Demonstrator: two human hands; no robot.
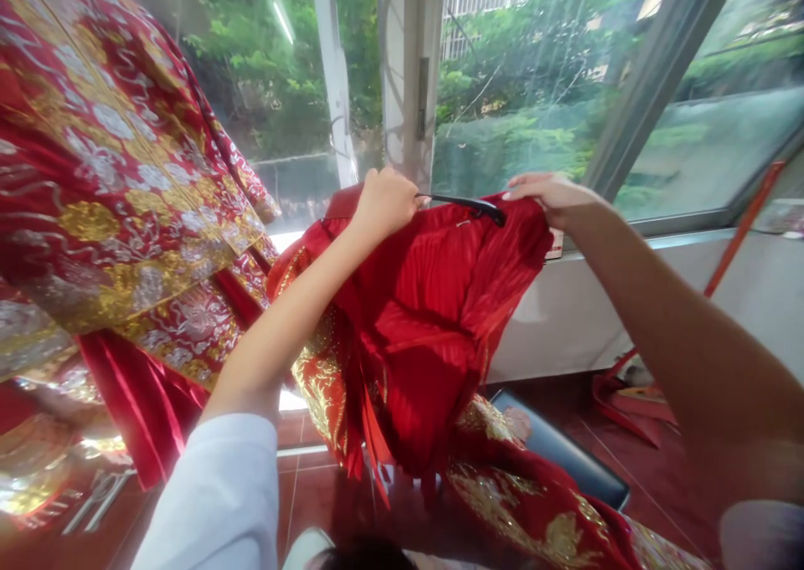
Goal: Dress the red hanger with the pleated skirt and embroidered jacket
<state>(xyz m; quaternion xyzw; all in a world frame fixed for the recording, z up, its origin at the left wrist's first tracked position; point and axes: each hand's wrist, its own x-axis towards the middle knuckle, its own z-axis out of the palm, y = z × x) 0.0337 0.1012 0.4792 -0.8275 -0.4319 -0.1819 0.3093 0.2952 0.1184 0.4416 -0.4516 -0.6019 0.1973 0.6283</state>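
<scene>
A red pleated skirt (433, 302) with gold embroidery hangs open in front of me, its waistband held up between both hands. My left hand (389, 200) is closed in a fist at the left of the waistband, around one end of a black hanger (465, 204). The hanger's other end lies inside the waistband, towards the right. My right hand (549, 197) pinches the right edge of the waistband, fingers on top. Lower down, gold-embroidered red cloth (540, 503) spreads to the right over a dark stool seat (596, 469).
Red robes (151, 160) with gold and silver embroidery hang close on the left. Windows (515, 93) with a sill stand ahead. An orange-red pole (741, 235) leans at the right, and red straps (628, 403) lie on the tiled floor (684, 503).
</scene>
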